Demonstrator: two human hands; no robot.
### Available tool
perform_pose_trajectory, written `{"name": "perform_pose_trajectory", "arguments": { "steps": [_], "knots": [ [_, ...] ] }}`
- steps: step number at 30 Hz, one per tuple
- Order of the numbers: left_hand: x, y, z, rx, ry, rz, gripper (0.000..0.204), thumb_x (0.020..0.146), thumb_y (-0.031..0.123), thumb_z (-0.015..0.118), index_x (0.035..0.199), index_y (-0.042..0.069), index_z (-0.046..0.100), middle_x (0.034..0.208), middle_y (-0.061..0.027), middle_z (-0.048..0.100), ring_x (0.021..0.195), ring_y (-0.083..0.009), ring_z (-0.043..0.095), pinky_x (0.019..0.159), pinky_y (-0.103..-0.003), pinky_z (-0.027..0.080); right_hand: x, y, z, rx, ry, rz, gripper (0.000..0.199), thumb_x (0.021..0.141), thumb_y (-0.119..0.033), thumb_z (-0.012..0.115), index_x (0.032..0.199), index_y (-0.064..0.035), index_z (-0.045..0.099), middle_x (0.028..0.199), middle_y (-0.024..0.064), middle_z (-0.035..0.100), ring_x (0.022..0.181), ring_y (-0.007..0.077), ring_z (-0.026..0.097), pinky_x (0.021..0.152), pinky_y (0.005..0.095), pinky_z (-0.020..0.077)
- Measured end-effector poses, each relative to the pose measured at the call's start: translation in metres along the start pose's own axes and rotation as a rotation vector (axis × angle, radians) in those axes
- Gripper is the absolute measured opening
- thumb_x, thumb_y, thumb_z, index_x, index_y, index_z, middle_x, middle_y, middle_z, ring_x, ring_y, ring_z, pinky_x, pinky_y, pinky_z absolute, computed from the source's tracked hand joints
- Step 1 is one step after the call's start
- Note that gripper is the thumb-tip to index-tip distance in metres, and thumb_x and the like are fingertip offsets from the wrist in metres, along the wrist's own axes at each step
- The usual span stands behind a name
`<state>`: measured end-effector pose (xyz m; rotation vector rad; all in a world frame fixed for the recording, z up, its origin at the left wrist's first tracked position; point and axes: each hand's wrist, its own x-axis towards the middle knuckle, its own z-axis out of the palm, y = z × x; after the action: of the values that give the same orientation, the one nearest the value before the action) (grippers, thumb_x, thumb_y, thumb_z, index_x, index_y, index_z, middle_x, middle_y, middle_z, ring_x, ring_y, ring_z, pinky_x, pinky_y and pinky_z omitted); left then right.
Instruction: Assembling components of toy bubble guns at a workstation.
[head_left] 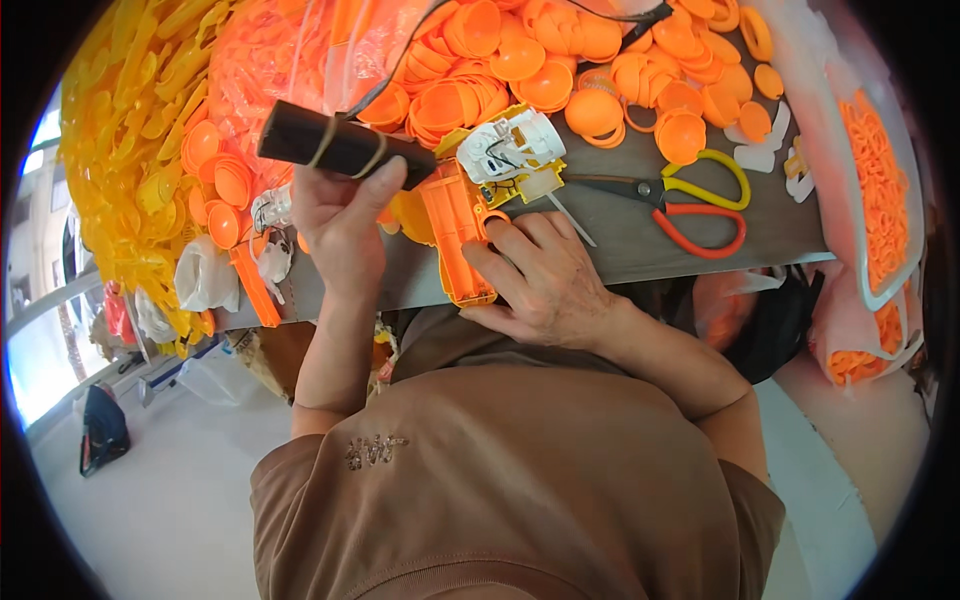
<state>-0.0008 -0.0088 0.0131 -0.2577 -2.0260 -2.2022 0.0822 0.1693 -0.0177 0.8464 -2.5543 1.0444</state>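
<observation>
My left hand (340, 225) is raised over the table edge, its fingers closed round a black bar-shaped tool (290, 135) with rubber bands round it and a cable at its top. The tool's far end hangs over a long orange plastic housing (455, 225), which lies at the table's front edge. My right hand (545, 275) grips the near right side of that housing, thumb and bent fingers against it. Just beyond, a white mechanism with wires (510, 150) sits in a yellow shell and adjoins the housing's far end.
Scissors (652, 190) with one yellow and one red handle lie right of the mechanism. Orange cups (640, 85) are heaped behind, yellow plastic parts (130, 150) at left. A bag of orange pieces (875, 200) stands at right. Another orange piece (255, 285) lies at the front left edge.
</observation>
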Motion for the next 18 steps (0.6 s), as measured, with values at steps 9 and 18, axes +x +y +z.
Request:
{"name": "perform_pose_trajectory", "arguments": {
  "steps": [9,18],
  "knots": [
    [-0.024,0.047,-0.077,0.139,-0.178,-0.406,0.041,0.078,0.001,0.065,0.115,-0.004,0.049,0.094,-0.0056,0.061,0.083,-0.0126,0.058,0.076,-0.025,0.046,-0.003,-0.014,0.008,-0.102,0.055,0.057,0.055,0.063,-0.029,0.077,0.107,-0.0055,0.055,0.111,0.0150,0.047,0.088,0.0281,0.051,0.073,0.0382,0.0401],
    [-0.053,0.033,-0.106,0.496,-0.259,-0.454,0.046,0.074,0.003,0.071,0.116,-0.002,0.053,0.075,-0.0017,0.057,0.064,-0.0064,0.049,0.061,-0.021,0.042,0.015,0.003,-0.036,-0.094,0.323,0.171,0.039,0.075,-0.008,0.068,0.111,-0.0009,0.053,0.102,0.0139,0.056,0.078,0.0202,0.054,0.069,0.0290,0.0459]
  ]
}}
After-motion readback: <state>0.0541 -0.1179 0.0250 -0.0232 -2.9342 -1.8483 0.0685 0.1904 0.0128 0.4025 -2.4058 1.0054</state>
